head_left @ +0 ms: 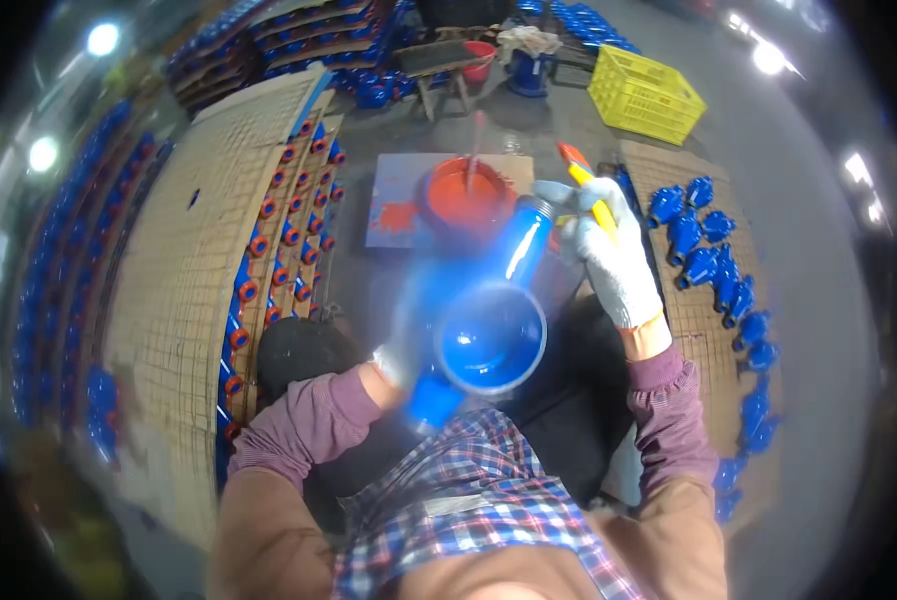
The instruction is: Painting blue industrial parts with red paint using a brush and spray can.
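Note:
A large glossy blue pipe fitting [529, 243], smeared by motion, hangs tilted over my lap. Its round open mouth faces up, and a grey threaded end points away to the right. My left hand [397, 362], in a white glove, grips it from the left side; its fingers are mostly hidden behind the fitting. In my right hand [609, 250], also white-gloved, is a paintbrush [579, 172] with a yellow handle and red tip, close to the threaded end. Beyond the fitting, a bowl of red paint [459, 190] with a stick standing in it rests on a stained cardboard sheet [394, 175].
On the left, racks hold rows of blue fittings with red-painted ends [259, 245] beside a large tan board [189, 250]. Several blue fittings [701, 265] lie on cardboard at right. Further off are a yellow crate [649, 95], a small bench [439, 62] and a red bucket [479, 62].

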Tool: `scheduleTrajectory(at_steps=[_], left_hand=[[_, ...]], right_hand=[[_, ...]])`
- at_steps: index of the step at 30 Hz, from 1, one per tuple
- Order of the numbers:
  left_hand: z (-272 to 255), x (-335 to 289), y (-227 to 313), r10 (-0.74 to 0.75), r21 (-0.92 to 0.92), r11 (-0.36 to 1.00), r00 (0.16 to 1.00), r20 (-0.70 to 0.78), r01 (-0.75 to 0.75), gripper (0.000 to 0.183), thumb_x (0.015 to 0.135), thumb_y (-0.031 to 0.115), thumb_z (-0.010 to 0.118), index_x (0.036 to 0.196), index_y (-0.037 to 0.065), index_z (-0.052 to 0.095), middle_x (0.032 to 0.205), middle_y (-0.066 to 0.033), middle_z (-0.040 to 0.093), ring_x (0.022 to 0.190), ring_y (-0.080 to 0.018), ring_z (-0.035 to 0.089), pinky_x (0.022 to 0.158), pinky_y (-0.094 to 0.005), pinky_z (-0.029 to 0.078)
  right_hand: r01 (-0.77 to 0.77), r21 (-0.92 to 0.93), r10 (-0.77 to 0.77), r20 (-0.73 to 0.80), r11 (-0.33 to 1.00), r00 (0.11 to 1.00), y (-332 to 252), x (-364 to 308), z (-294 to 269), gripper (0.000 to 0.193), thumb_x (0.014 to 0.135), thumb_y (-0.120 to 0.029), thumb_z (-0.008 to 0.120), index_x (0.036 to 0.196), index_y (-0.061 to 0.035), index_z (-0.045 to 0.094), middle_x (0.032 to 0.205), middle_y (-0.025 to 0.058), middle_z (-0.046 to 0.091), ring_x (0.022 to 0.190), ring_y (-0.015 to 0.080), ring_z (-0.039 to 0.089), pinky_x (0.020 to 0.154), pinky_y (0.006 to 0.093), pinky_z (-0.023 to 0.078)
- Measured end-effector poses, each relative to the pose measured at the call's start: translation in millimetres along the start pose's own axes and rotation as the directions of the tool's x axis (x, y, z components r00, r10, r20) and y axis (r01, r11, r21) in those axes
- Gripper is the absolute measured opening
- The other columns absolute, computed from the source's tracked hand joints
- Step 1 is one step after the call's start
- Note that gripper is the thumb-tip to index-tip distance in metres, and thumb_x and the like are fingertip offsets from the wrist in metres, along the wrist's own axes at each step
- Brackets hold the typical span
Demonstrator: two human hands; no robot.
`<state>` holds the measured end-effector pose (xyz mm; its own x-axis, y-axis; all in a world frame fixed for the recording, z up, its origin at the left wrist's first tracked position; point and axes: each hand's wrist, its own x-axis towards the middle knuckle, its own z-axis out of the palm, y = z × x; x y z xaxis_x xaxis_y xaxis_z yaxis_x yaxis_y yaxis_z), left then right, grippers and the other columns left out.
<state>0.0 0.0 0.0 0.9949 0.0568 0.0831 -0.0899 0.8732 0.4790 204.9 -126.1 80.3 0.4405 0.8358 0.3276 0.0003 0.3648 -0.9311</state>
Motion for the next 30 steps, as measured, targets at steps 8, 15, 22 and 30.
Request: scheduleTrajectory(at_steps=[8, 15, 22, 30], left_hand=[[-19.9, -5.8, 41.8, 0.356, 0.595, 0.799, 0.866, -0.352, -0.087, 0.076, 0.09, 0.07, 0.038, 0.133, 0.008, 0.049, 0.112, -0.0229, 0.063, 0.073, -0.0315, 0.064, 0.057, -0.0389, 0.053], [-24.4, -19.4, 51.8, 0.33, 0.434, 0.898, 0.767, -0.55, -0.075, 0.028, 0.089, 0.023, 0.061, 0.108, 0.002, 0.063, 0.095, -0.0052, 0.067, 0.082, -0.0138, 0.065, 0.069, -0.0277, 0.054], [-51.7, -30.3, 41.1, 0.025, -0.4, 0.889, 0.895, -0.445, -0.224, 0.081, 0.086, 0.068, 0.049, 0.137, 0.005, 0.044, 0.115, -0.02, 0.062, 0.073, -0.0338, 0.064, 0.062, -0.0391, 0.055], [-88.2, -29.9, 10.5, 0.454, 0.866, 0.498, 0.865, -0.215, -0.047, 0.064, 0.092, 0.053, 0.053, 0.132, 0.004, 0.05, 0.124, -0.0182, 0.059, 0.108, -0.0425, 0.06, 0.082, -0.044, 0.056]], right_hand=[[-0.226, 0.656, 0.436, -0.175, 0.721, 0.883, 92.1, -8.9, -35.2, 0.054, 0.097, -0.057, 0.044, 0.119, -0.009, 0.054, 0.08, 0.0068, 0.057, 0.055, 0.0074, 0.048, 0.047, 0.0164, 0.045], [-0.29, 0.486, 0.498, -0.38, 0.824, 0.78, 142.2, 2.8, -27.5, 0.051, 0.1, -0.054, 0.043, 0.111, -0.0064, 0.057, 0.069, -0.0015, 0.052, 0.054, 0.0057, 0.046, 0.043, 0.019, 0.035], [-0.217, -0.175, 0.138, -0.375, 0.961, 0.917, 117.6, 1.7, 1.1, 0.023, 0.102, -0.022, 0.047, 0.111, -0.0045, 0.06, 0.084, 0.0047, 0.064, 0.062, 0.0087, 0.054, 0.057, 0.0202, 0.04], [0.485, -0.812, -0.278, 0.408, 0.324, 0.87, 90.1, -57.9, 44.4, 0.039, 0.07, -0.012, 0.07, 0.109, -0.0186, 0.07, 0.069, 0.0012, 0.049, 0.056, 0.0187, 0.052, 0.048, 0.0312, 0.04]])
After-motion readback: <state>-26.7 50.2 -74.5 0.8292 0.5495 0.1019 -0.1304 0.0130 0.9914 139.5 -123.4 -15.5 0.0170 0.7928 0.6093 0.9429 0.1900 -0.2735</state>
